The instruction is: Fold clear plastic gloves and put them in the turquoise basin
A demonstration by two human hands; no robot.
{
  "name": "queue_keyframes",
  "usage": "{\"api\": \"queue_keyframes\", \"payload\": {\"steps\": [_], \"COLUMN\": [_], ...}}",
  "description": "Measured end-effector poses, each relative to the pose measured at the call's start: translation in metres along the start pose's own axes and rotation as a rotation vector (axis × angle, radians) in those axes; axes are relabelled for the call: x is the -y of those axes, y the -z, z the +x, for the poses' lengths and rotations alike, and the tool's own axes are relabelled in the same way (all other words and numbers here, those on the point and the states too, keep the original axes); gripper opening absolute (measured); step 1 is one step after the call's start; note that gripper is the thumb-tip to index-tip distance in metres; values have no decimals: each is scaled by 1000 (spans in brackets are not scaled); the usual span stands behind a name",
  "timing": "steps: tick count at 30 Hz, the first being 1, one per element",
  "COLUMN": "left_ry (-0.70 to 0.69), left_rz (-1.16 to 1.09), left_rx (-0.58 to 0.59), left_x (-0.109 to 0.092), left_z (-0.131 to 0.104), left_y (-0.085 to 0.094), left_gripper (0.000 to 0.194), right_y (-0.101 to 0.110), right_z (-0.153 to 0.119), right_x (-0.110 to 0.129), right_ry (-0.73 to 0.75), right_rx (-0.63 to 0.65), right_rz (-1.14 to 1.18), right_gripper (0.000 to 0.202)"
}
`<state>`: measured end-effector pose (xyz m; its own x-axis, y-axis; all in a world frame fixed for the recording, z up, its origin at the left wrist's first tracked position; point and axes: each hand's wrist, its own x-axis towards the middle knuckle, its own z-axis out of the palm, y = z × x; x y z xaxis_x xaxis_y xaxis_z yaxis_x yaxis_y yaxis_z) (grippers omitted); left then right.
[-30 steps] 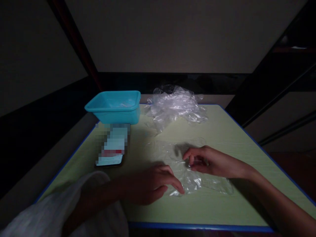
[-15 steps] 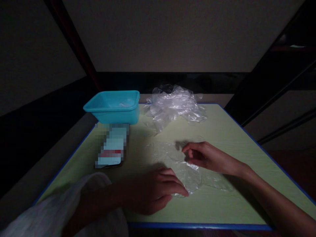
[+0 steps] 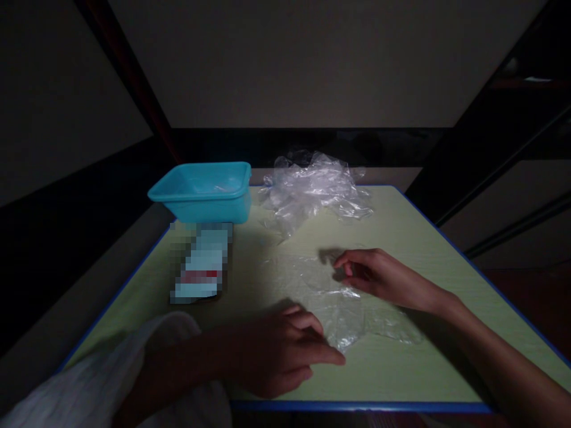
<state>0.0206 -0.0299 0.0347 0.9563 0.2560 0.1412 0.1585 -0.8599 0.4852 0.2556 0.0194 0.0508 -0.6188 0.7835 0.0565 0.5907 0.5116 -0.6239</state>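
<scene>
"Where is the clear plastic piece (image 3: 343,318)?"

"Flat near the middle of the tabletop (image 3: 423,374), twelve o'clock being the far edge. It's thin, glossy and wrinkled, with bright creases and a strip reaching toward four o'clock."

"And the left hand (image 3: 283,353)?"

"At seven o'clock, palm down by the near left part of the film. Its index finger points toward three, the tip beside the film's near edge, with thumb and index apart. I can't tell whether it presses on the plastic."

"The right hand (image 3: 375,273)?"

"At three o'clock from the film's centre, fingers curled, a small gap between thumb and index. It's over the film, casting a shadow; any contact there is unclear."

"What lies farther out?"

"At twelve, a loose heap of crumpled clear plastic (image 3: 316,190), shiny and full of folds. At ten to eleven, a smooth turquoise basin (image 3: 207,208), rectangular, with rounded corners and a rolled rim. A slim phone (image 3: 205,255) lies at nine, just in front of it, its screen blurred."

"And the surface itself?"

"Pale yellow-green, faintly streaked, edged in blue. A whitish cloth sleeve (image 3: 102,380) bunches around the left forearm."
</scene>
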Motion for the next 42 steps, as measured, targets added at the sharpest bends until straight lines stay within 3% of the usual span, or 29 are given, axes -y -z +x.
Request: {"api": "queue_keyframes", "payload": {"steps": [4,7,9,16,23,29,32,38,42], "left_ry": [-43,20,34,-74,-126,-153,-196,-157,-189], "left_rz": [-6,108,191,267,220,180,186,222,264], "left_rx": [-140,-306,-353,-315,-196,-72,-92,-270,-254], "left_x": [7,15,19,21,12,5,5,15,16], "left_z": [-2,-4,-5,-4,-2,-1,-2,-3,-2], "left_y": [-2,-2,-2,-3,-5,-12,-14,-8,-8], "left_gripper": [36,28,25,26,23,44,45,26,20], "right_y": [4,7,9,8,2,-4,-7,-6,-5], "right_z": [-2,-3,-4,-5,-4,2,6,5,5], "right_x": [-6,-11,-14,-13,-6,-7,-11,-13,-7], "right_ry": [-83,-162,-201,-261,-219,-148,-49,21,24], "right_rx": [-77,-155,-184,-215,-100,-101,-108,-179,-157], "right_rz": [-108,-235,-300,-441,-605,-561,-501,-475,-485], "right_gripper": [14,16,18,20,29,30,29,31,31]}}
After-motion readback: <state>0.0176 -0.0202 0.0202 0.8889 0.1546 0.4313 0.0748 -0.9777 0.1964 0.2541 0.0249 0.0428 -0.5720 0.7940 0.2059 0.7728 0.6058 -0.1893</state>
